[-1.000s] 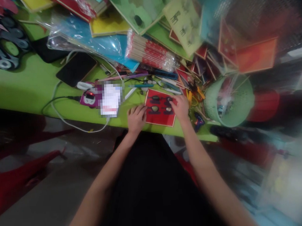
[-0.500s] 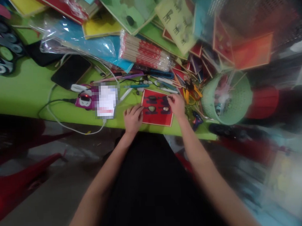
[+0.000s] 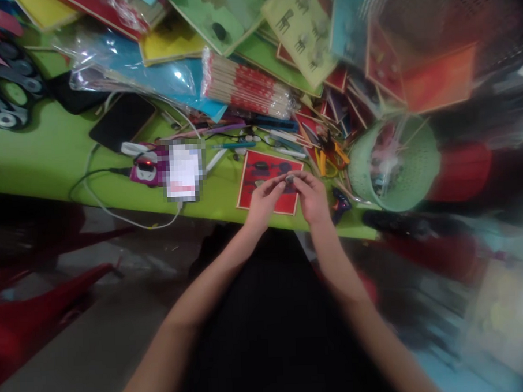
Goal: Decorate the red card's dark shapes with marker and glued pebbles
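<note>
Over a red board (image 3: 247,195) with a pale edge, my two hands meet, fingertips together. Between them is a small grey pebble (image 3: 289,179). My left hand (image 3: 262,203) pinches it from the left, and my right hand (image 3: 313,195) grips it from the right with thumb and fingers. On the board lie dark printed shapes and a dark pebble (image 3: 261,166); a lighter pebble (image 3: 259,184) shows partly beside my left fingers. The board's lower right part is hidden behind my hands. A dark glue gun (image 3: 340,205) rests just right of my right hand.
Orange-handled pliers (image 3: 330,157) lie behind the board, near a green basket (image 3: 429,177). A wrapped bundle of sticks (image 3: 248,84) and several coloured boards crowd the back. To the left are a purple power strip (image 3: 158,170) with cables and a black phone (image 3: 123,122).
My right hand has lifted a pebble off the board's upper right and drawn it nearer. My left hand has moved right from the board's left edge to meet it.
</note>
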Available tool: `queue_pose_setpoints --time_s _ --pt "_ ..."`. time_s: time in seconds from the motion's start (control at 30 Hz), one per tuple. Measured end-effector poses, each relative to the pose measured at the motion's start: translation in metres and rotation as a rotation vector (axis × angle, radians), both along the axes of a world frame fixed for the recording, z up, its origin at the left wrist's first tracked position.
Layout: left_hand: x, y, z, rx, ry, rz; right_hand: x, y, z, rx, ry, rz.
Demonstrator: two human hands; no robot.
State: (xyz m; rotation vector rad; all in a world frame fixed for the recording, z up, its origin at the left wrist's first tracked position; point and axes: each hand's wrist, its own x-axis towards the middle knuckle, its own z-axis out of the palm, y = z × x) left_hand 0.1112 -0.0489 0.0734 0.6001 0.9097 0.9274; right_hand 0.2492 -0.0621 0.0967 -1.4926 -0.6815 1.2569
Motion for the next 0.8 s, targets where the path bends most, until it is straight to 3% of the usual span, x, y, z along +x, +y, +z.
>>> queue_pose_setpoints --time_s 0.17,0.3,0.53,0.6,0.67,0.8 --pt "0.004 -0.004 0.006 -0.081 -0.016 0.034 -0.006 -0.015 0.002 0.088 -0.200 0.005" --pt "-0.002 -0.005 0.004 -0.120 0.077 0.030 0.016 -0.038 -0.007 0.055 -0.408 -0.023" --pt "-0.016 0.002 0.002 -0.155 0.111 0.105 0.109 -0.110 -0.038 -0.203 -0.994 -0.450" --pt "-0.018 0.003 0.003 -0.159 0.097 0.119 0.124 -0.122 -0.050 -0.335 -0.949 -0.514" --pt "-0.018 0.003 0.004 -0.168 0.074 0.125 0.134 -0.126 -0.064 -0.435 -0.758 -0.581" --pt "-0.015 -0.001 0.005 -0.203 0.016 0.112 0.142 -0.125 -0.083 -0.427 -0.582 -0.656"
